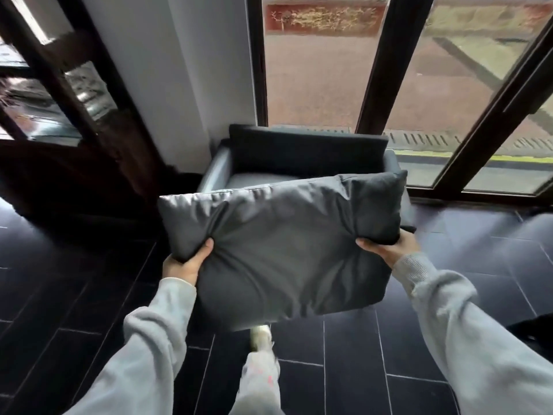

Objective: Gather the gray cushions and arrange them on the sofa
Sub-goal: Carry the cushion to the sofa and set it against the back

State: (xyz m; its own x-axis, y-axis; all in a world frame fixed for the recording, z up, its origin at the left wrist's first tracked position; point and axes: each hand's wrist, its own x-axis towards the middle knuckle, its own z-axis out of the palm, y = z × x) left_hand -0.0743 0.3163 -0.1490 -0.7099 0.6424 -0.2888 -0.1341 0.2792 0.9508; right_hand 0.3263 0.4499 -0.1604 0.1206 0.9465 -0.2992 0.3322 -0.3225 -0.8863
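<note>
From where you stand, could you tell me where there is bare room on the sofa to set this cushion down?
The visible strip of sofa seat, bordered by the left armrest and the dark backrest, looks bare. The rest of the seat is hidden behind the gray cushion held by the left hand and right hand, so I cannot tell there.
</note>
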